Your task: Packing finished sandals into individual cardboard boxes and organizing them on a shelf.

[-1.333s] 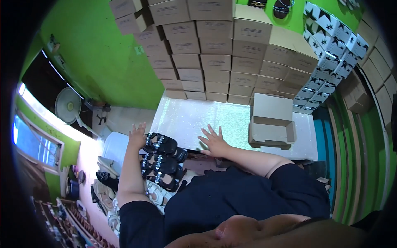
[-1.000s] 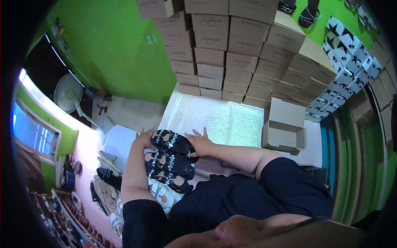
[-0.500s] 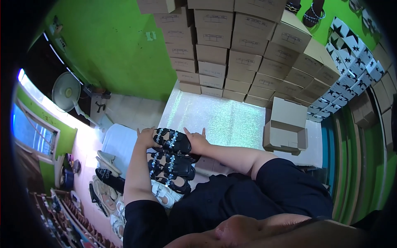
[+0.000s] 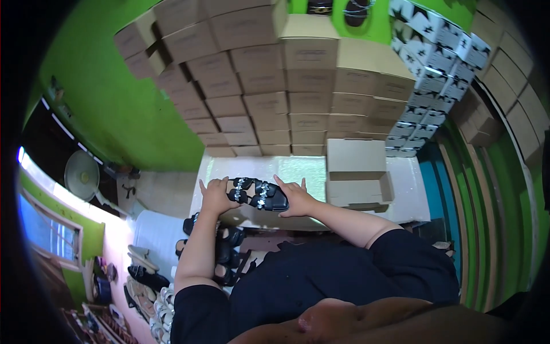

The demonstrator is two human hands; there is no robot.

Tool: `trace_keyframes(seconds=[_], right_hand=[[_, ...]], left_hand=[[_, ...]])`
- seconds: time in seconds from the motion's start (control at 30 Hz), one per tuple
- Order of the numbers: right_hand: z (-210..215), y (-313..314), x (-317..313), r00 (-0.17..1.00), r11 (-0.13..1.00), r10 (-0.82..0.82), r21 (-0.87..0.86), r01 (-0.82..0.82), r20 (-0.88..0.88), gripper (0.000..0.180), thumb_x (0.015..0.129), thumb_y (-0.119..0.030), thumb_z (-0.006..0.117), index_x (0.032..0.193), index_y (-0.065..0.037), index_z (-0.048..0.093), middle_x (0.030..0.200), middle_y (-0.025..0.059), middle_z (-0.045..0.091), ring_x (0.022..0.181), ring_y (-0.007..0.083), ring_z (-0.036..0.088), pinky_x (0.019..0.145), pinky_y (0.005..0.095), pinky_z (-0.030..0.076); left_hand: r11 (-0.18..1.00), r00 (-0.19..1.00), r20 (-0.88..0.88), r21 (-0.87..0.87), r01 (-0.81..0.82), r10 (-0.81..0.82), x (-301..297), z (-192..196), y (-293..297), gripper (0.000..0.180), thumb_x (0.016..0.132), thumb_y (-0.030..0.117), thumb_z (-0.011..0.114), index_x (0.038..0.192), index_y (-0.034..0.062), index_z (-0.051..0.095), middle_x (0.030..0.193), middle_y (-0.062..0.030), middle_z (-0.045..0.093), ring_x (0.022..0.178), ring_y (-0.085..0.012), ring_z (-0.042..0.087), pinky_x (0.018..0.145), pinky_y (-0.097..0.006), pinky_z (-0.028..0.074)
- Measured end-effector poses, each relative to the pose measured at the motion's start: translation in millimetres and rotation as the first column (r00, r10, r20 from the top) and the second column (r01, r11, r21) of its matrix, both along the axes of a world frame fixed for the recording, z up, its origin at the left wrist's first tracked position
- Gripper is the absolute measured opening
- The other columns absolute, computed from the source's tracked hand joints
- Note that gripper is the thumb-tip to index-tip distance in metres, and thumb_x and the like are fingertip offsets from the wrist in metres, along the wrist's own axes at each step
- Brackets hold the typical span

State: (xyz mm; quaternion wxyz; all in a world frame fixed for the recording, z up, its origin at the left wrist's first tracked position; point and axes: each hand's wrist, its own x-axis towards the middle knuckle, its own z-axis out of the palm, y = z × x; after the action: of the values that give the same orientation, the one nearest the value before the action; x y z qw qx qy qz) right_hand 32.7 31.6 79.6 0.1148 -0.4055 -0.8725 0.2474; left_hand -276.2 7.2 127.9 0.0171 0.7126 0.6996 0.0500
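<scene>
A black sandal (image 4: 275, 200) with jewelled straps is held level between my two hands, over the near edge of the white-covered table (image 4: 409, 198). My left hand (image 4: 215, 198) grips its left end. My right hand (image 4: 299, 199) holds the toe end, with thumb and a finger sticking out. Whether a second sandal lies under or against it, I cannot tell. More black jewelled sandals (image 4: 229, 238) lie below, partly hidden by my left forearm. To the right of my right hand, an open cardboard box (image 4: 358, 194) stands on the table with its lid (image 4: 356, 155) raised.
Stacked brown cartons (image 4: 266, 103) line the table's far side, with white star-patterned boxes (image 4: 427, 86) at their right. A fan (image 4: 81, 175) stands at the left. Several other shoes (image 4: 146, 278) lie at lower left, near a shoe rack (image 4: 103, 324).
Both hands have lifted the black sandal away from the others and carried it right, over the table edge. The view has turned rightward, so the cartons and box appear farther left.
</scene>
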Motion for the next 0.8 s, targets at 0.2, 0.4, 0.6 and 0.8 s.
trace_keyframes(seconds=[0.2, 0.4, 0.6, 0.8], right_hand=[[20, 6, 160, 0.981, 0.98, -0.194, 0.048, 0.194, 0.007, 0.134, 0.061, -0.046, 0.086, 0.16, -0.018, 0.001, 0.139, 0.0191, 0.052, 0.135, 0.0378, 0.043, 0.108, 0.079, 0.007], [20, 19, 308, 0.944, 0.954, -0.299, 0.04, 0.296, 0.139, 0.137, 0.057, -0.04, 0.089, 0.16, -0.02, 0.001, 0.149, 0.0175, 0.045, 0.143, 0.036, 0.034, 0.109, 0.0787, 0.006], [-4, 28, 373, 0.924, 0.957, -0.265, -0.044, 0.288, 0.277, 0.14, 0.056, -0.038, 0.09, 0.16, -0.026, -0.003, 0.148, 0.0162, 0.048, 0.147, 0.0351, 0.03, 0.109, 0.0784, 0.004], [-17, 39, 388, 0.921, 0.985, -0.15, -0.029, 0.171, 0.36, 0.136, 0.059, -0.04, 0.089, 0.16, -0.028, -0.001, 0.144, 0.0114, 0.053, 0.149, 0.0338, 0.026, 0.108, 0.0795, 0.0]], left_hand=[[0.991, 0.993, 0.046, 0.082, 0.103, -0.107, 166, 15, 33, 0.102, 0.05, 0.053, 0.087, 0.135, 0.0068, 0.055, 0.122, -0.014, 0.061, 0.127, -0.0306, 0.05, 0.114, -0.068, 0.018], [0.979, 0.985, 0.022, 0.112, 0.168, -0.172, 318, 9, 45, 0.102, 0.054, 0.048, 0.088, 0.138, 0.0039, 0.051, 0.127, -0.0161, 0.06, 0.132, -0.0337, 0.046, 0.115, -0.068, 0.015], [0.988, 0.988, -0.037, -0.027, 0.152, -0.153, 394, -21, 46, 0.101, 0.057, 0.05, 0.087, 0.138, 0.0023, 0.05, 0.127, -0.0178, 0.059, 0.135, -0.0345, 0.042, 0.114, -0.071, 0.01], [0.989, 0.991, -0.071, -0.102, 0.106, -0.113, 417, -51, 41, 0.105, 0.059, 0.052, 0.086, 0.143, 0.0034, 0.045, 0.128, -0.0185, 0.059, 0.139, -0.0362, 0.037, 0.114, -0.071, 0.004]])
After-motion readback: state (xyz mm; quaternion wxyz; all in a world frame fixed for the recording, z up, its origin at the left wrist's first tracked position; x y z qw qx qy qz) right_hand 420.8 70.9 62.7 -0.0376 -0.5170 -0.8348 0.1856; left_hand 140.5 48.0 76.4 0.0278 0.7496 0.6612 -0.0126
